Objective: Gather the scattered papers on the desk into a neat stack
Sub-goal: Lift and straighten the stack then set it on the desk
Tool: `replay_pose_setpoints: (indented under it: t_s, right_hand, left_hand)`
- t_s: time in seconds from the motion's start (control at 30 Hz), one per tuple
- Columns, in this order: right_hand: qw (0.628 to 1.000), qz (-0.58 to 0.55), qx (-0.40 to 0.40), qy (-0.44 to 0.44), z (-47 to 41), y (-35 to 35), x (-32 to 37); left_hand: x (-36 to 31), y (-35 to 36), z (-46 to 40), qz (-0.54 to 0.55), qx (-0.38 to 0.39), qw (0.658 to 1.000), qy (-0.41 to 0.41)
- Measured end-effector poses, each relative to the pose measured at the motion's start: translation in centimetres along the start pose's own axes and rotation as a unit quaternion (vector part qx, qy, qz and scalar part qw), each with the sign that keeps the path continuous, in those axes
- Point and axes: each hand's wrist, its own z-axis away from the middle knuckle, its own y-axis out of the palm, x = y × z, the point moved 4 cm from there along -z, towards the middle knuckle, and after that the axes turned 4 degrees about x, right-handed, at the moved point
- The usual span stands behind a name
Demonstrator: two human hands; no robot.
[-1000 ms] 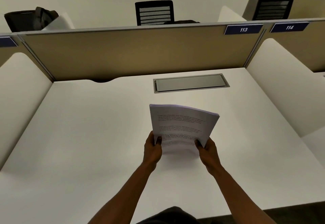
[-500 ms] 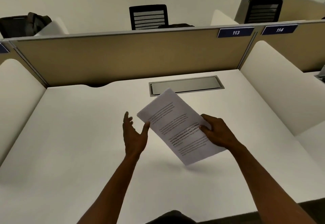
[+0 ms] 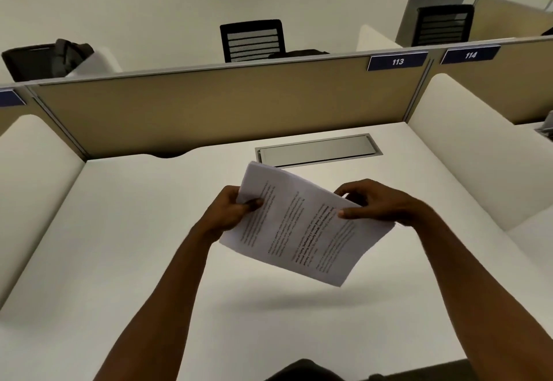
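Both hands grip papers (image 3: pixel 302 225) | left hand (image 3: pixel 230 210) regrasped | right hand (image 3: pixel 380 201) holding

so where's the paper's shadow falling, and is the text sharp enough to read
Head view: the white printed paper stack, held off the white desk by the left hand and right hand, casts a soft dark shadow on the desk below it; most text is blurred, only one bold line stands out.

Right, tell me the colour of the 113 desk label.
Dark blue with white numerals, on the 113 label; head view shows it best.
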Motion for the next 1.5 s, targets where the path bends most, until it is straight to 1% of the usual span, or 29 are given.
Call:
replay_pose_setpoints:
  t_s: [0.03,0.1,0.13,0.17,0.2,0.27,0.37,0.43,0.53,0.67,0.77,0.97,1.13,1.2,1.3,1.33,1.37,1.4,1.47,1.5]
  right_hand:
    - [0.995,-0.096,0.008,-0.006,0.8,-0.5,-0.6]
    - [0.960,-0.277,0.005,-0.027,1.9,-0.7,-2.5]
    - [0.942,-0.333,0.007,-0.034,2.2,0.0,-3.4]
    - [0.934,-0.357,0.013,-0.034,2.2,1.0,-4.2]
    - [0.933,-0.359,0.014,-0.028,1.8,2.3,-4.7]
    - [0.934,-0.355,-0.031,-0.012,0.8,4.4,-5.2]
    - [0.924,-0.354,-0.145,-0.003,-0.3,6.2,-5.3]
    - [0.917,-0.343,-0.204,0.011,-0.4,7.1,-5.8]
    - [0.922,-0.300,-0.244,0.021,-0.1,8.9,-6.9]
    - [0.927,-0.252,-0.266,0.076,0.2,12.6,-9.5]
    - [0.922,-0.252,-0.275,0.102,0.5,14.6,-10.5]
    - [0.912,-0.237,-0.317,0.104,0.5,13.4,-10.4]
    - [0.919,-0.223,-0.301,0.122,0.4,14.2,-11.4]
    - [0.924,-0.198,-0.301,0.128,0.2,13.5,-11.5]
    - [0.937,-0.148,-0.290,0.126,0.1,11.5,-10.7]
    - [0.942,-0.130,-0.285,0.120,0.1,10.6,-10.2]
    - [0.947,-0.110,-0.280,0.112,0.3,9.6,-9.6]
    - [0.952,-0.090,-0.275,0.103,0.4,8.6,-9.0]
    - [0.960,-0.059,-0.260,0.090,0.7,6.4,-7.3]
    - [0.963,-0.049,-0.250,0.083,0.8,5.3,-6.4]
  left_hand:
    - [0.6,-0.3,0.4,0.028,-0.014,0.999,-0.009]
    - [2.1,-0.7,1.3,0.096,-0.037,0.994,-0.024]
    - [3.0,-0.7,1.7,0.133,-0.045,0.990,-0.029]
    - [3.8,-0.7,2.0,0.164,-0.052,0.985,-0.033]
    - [4.5,-0.5,2.4,0.186,-0.057,0.980,-0.036]
    - [5.6,0.2,2.7,0.202,-0.061,0.977,-0.039]
    - [6.8,1.0,3.2,0.211,-0.083,0.973,-0.043]
    - [7.6,1.1,3.5,0.221,-0.097,0.970,-0.040]
    - [9.3,1.6,4.3,0.226,-0.103,0.968,-0.045]
    - [13.0,3.3,5.4,0.241,-0.114,0.960,-0.089]
    - [14.4,4.4,5.8,0.244,-0.134,0.954,-0.111]
    - [14.0,4.4,5.7,0.247,-0.144,0.955,-0.079]
    - [15.3,5.9,5.8,0.255,-0.133,0.951,-0.115]
    - [15.1,5.8,5.7,0.255,-0.127,0.951,-0.120]
    - [13.8,4.8,5.7,0.262,-0.094,0.956,-0.095]
    - [13.2,4.4,5.7,0.251,-0.091,0.960,-0.079]
    - [12.4,3.8,5.7,0.224,-0.105,0.966,-0.069]
    - [11.4,2.9,5.7,0.184,-0.136,0.971,-0.067]
    - [8.7,0.8,5.7,0.073,-0.209,0.974,-0.040]
    - [6.9,-0.1,5.6,0.002,-0.228,0.974,-0.004]
